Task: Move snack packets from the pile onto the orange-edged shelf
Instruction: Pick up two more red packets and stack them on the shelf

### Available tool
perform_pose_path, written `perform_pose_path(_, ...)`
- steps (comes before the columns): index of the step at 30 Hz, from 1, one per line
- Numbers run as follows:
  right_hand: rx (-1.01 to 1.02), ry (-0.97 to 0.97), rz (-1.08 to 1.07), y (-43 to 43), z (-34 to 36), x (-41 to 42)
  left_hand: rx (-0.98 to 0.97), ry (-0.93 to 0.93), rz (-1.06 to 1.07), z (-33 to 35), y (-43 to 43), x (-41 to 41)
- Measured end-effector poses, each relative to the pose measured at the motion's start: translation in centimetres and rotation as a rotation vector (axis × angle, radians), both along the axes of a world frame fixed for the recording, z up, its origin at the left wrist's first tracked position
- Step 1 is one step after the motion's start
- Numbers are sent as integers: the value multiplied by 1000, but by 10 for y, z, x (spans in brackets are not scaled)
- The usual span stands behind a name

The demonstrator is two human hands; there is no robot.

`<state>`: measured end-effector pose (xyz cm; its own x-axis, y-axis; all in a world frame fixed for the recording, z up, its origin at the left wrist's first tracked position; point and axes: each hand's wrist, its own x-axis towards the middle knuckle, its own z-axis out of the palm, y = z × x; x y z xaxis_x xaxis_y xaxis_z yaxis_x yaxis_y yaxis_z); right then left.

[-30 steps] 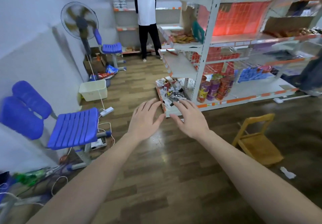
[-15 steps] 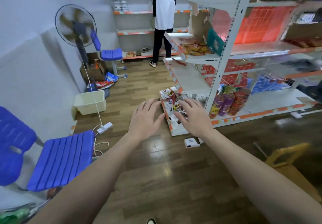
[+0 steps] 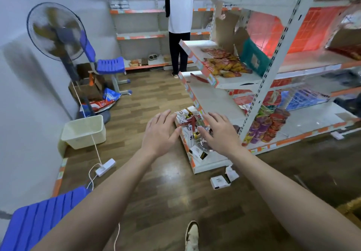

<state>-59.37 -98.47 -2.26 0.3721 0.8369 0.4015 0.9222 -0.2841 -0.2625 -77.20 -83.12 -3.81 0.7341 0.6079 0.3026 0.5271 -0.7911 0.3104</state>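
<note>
the pile of snack packets (image 3: 190, 123) is lying jumbled on the near end of the rack's bottom board (image 3: 207, 164), low by the floor. its right part is sitting hidden under the right hand and its far part under the board above, so single packets are hard to tell apart. the orange-edged shelf (image 3: 214, 102) directly above is showing a bare white surface. the left hand (image 3: 160, 131) is hovering at the pile's left edge with fingers straight and spread, gripping nothing; whether its fingertips are touching a packet cannot be told. the right hand (image 3: 218, 133) is reaching over the pile with fingers loosely spread, holding nothing that shows. one board higher, red and yellow packets (image 3: 224, 63) are lying heaped behind the striped front edge. noodle cups (image 3: 269, 125) are standing stacked on the bottom board beyond the upright post, blurred behind wire mesh. a small white box (image 3: 220, 181) is lying on the wood floor just off the board's near corner. left of the hands a cream bin (image 3: 84, 131) and a power strip (image 3: 105, 167) are sitting near the wall. a second person (image 3: 180, 16) is standing at the far shelves, cut off by the top edge. a shoe (image 3: 192, 235) is being cropped at the bottom, and the rack's right side is smearing into blur.
</note>
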Motion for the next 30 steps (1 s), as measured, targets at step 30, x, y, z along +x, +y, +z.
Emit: perform_pose_path(30,-50,84,-375,457,-8,281,74,69,-343,15,488,321)
